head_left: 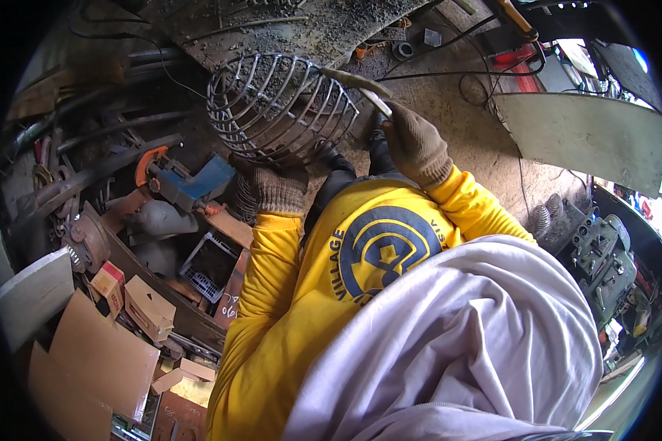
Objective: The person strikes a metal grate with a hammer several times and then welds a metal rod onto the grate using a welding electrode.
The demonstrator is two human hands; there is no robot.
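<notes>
A rounded cage of bent metal bars (232, 138) is tipped on its side at the edge of a grit-covered metal worktop (301, 35). My left hand (276, 187), in a brown knit glove, is closed on the cage's near lower rim; its fingertips are partly hidden. In my right hand (417, 143), also gloved, is the pale handle of a chipping hammer (354, 81). The hammer's long, narrow, dark head lies against or just above the cage's right rim; I cannot tell whether they touch.
To the left stand a blue-and-orange clamp or vise (187, 182), a grey plastic crate (210, 266) and cardboard boxes (99, 353). A thin cable (449, 73) crosses behind the hammer. On the right are a pale sheet panel (581, 136), wire coils (541, 219) and a grey machine (603, 261).
</notes>
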